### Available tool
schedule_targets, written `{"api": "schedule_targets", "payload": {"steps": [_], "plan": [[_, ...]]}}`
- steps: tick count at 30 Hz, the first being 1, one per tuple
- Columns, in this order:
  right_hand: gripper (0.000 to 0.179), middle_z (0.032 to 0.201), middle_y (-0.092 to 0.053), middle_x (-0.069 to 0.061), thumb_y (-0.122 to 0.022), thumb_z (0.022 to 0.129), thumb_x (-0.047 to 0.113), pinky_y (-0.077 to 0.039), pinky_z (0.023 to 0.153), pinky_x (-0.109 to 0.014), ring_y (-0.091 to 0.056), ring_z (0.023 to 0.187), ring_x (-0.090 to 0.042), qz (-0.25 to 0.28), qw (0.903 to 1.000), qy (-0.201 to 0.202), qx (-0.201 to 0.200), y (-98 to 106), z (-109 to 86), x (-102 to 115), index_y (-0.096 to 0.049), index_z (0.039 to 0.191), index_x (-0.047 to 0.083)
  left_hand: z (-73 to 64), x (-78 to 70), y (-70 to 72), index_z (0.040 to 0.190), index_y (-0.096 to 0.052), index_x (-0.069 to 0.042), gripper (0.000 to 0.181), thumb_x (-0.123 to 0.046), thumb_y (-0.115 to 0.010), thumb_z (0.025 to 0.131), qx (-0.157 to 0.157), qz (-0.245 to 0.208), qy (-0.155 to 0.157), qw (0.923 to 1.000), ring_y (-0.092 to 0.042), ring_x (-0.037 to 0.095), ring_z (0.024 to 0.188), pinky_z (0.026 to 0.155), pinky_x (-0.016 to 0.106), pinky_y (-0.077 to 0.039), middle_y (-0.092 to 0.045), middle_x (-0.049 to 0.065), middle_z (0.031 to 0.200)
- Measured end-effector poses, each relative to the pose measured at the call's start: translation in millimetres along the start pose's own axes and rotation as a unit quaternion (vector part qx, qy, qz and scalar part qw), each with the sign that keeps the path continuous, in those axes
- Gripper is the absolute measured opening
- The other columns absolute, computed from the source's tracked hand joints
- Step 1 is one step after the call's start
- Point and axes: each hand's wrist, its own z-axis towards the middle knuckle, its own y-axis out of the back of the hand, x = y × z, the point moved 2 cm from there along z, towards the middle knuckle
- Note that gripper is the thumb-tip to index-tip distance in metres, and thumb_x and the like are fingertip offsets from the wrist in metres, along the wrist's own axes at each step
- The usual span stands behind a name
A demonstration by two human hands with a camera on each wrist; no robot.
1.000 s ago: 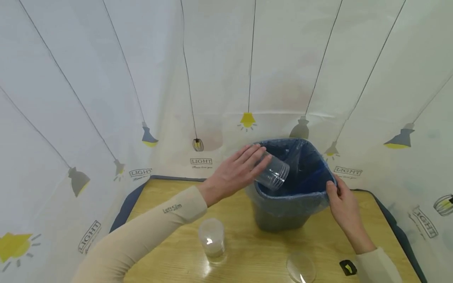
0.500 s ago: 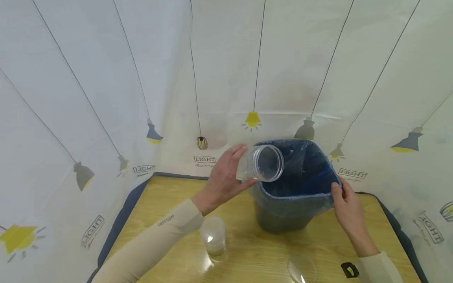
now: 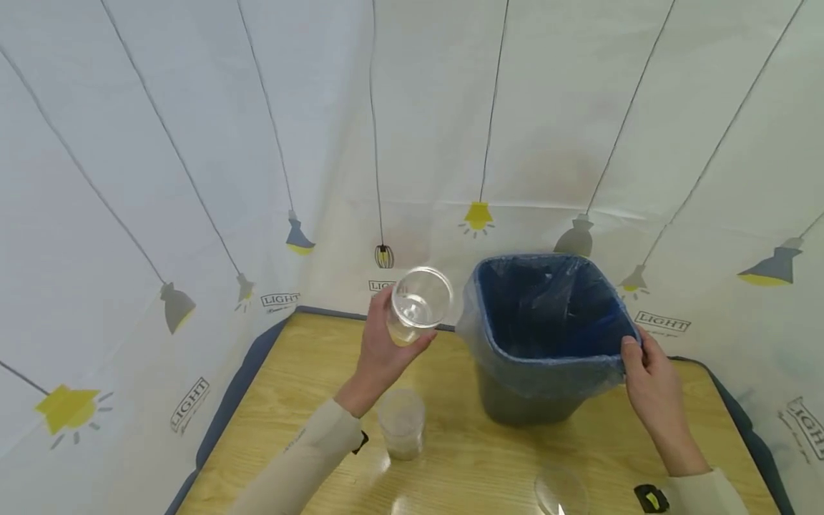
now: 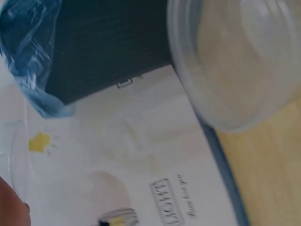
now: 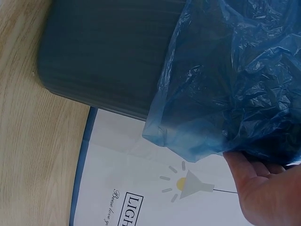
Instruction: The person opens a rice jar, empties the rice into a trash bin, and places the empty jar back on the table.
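Note:
My left hand point(image 3: 380, 347) holds a clear plastic jar point(image 3: 421, 299), its open mouth tilted up toward the head camera, to the left of the bin. Only a fingertip and the edge of that jar show at the left of the left wrist view. My right hand point(image 3: 656, 393) grips the right rim of a dark trash bin point(image 3: 528, 404), thumb over the top. A blue plastic bag point(image 5: 244, 80) lines the bin and folds over its rim. Beneath my left hand, a second clear jar point(image 3: 402, 425) stands upright on the table.
A clear round lid point(image 3: 561, 490) lies near the front of the wooden table point(image 3: 476, 472). Behind the table, a white sheet point(image 3: 425, 164) printed with hanging lamps rises close to the bin. Black straps show at both wrists.
My left hand has drawn the jar left, out from over the bin, turning it from mouth-down to mouth-up. My right hand keeps its grip on the rim.

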Motion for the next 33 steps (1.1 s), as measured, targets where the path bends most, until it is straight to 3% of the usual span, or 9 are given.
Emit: {"api": "schedule_targets", "payload": {"steps": [5, 10, 16, 21, 23, 25, 28, 33], "plan": [[0.06, 0.141, -0.049, -0.04, -0.034, 0.112, 0.035, -0.042, 0.091, -0.052, -0.051, 0.124, -0.052, 0.004, 1.0, -0.004, 0.0, 2, 0.2, 2, -0.034, 0.158, -0.003, -29.1, 20.2, 13.3, 0.149, -0.04, -0.003, 0.089, -0.02, -0.09, 0.077, -0.041, -0.028, 0.109, 0.9928, -0.055, 0.035, 0.129, 0.108, 0.056, -0.043, -0.056, 0.018, 0.14], [0.06, 0.142, -0.05, -0.038, -0.034, 0.112, 0.036, -0.039, 0.085, -0.035, -0.052, 0.124, -0.05, 0.003, 0.9999, -0.011, 0.0, 2, 0.2, 2, -0.034, 0.158, -0.002, -62.6, 36.3, 23.8, 0.147, -0.042, -0.001, 0.089, -0.016, -0.091, 0.075, -0.088, -0.029, 0.182, 0.9789, -0.054, 0.041, 0.131, 0.11, 0.061, -0.04, -0.056, 0.021, 0.14], [0.059, 0.145, -0.048, -0.038, -0.035, 0.112, 0.035, -0.04, 0.086, -0.032, -0.051, 0.128, -0.05, 0.011, 0.9998, -0.016, -0.006, 1, 0.4, 3, -0.035, 0.158, -0.002, -96.6, 50.6, 31.2, 0.146, -0.047, -0.003, 0.086, -0.017, -0.092, 0.074, -0.117, -0.015, 0.241, 0.9632, -0.054, 0.042, 0.131, 0.111, 0.062, -0.037, -0.06, 0.021, 0.139], [0.06, 0.146, -0.05, -0.035, -0.035, 0.112, 0.038, -0.041, 0.082, -0.026, -0.054, 0.123, -0.046, 0.01, 0.9997, -0.024, -0.005, 1, -1.7, 2, -0.034, 0.159, 0.001, -120.3, 61.9, 35.8, 0.146, -0.048, -0.006, 0.088, -0.02, -0.093, 0.073, -0.105, 0.019, 0.285, 0.9526, -0.057, 0.04, 0.121, 0.102, 0.065, -0.041, -0.062, 0.019, 0.134], [0.061, 0.148, -0.047, -0.035, -0.034, 0.112, 0.039, -0.046, 0.089, -0.032, -0.052, 0.125, -0.047, 0.014, 0.9995, -0.027, -0.001, 2, -2.8, 0, -0.032, 0.161, 0.003, -128.9, 67.7, 36.3, 0.147, -0.047, -0.004, 0.088, -0.019, -0.093, 0.073, -0.094, 0.016, 0.299, 0.9493, -0.057, 0.039, 0.119, 0.1, 0.064, -0.042, -0.062, 0.02, 0.133], [0.061, 0.152, -0.043, -0.035, -0.033, 0.112, 0.038, -0.048, 0.097, -0.05, -0.049, 0.128, -0.052, 0.011, 0.9998, -0.014, 0.001, 2, -3.0, -2, -0.031, 0.161, 0.002, -136.6, 73.5, 36.5, 0.147, -0.046, -0.003, 0.088, -0.018, -0.093, 0.074, -0.08, 0.011, 0.315, 0.9456, -0.056, 0.039, 0.12, 0.1, 0.063, -0.043, -0.061, 0.021, 0.135], [0.059, 0.158, -0.031, -0.036, -0.032, 0.113, 0.033, -0.032, 0.102, -0.076, -0.036, 0.136, -0.061, 0.004, 0.9996, 0.029, -0.004, 3, -1.8, -3, -0.031, 0.159, -0.004, -147.6, 82.1, 37.2, 0.148, -0.045, -0.001, 0.089, -0.015, -0.092, 0.074, -0.068, 0.006, 0.335, 0.9396, -0.056, 0.043, 0.122, 0.102, 0.063, -0.043, -0.059, 0.024, 0.137], [0.058, 0.162, -0.023, -0.036, -0.032, 0.114, 0.03, -0.02, 0.109, -0.079, -0.025, 0.143, -0.063, -0.005, 0.9969, 0.078, -0.01, 3, -0.5, -2, -0.032, 0.156, -0.01, -161.2, 94.1, 41.3, 0.148, -0.041, 0.006, 0.09, -0.012, -0.091, 0.075, -0.061, 0.001, 0.348, 0.9354, -0.053, 0.05, 0.127, 0.107, 0.064, -0.042, -0.053, 0.029, 0.14]]}}
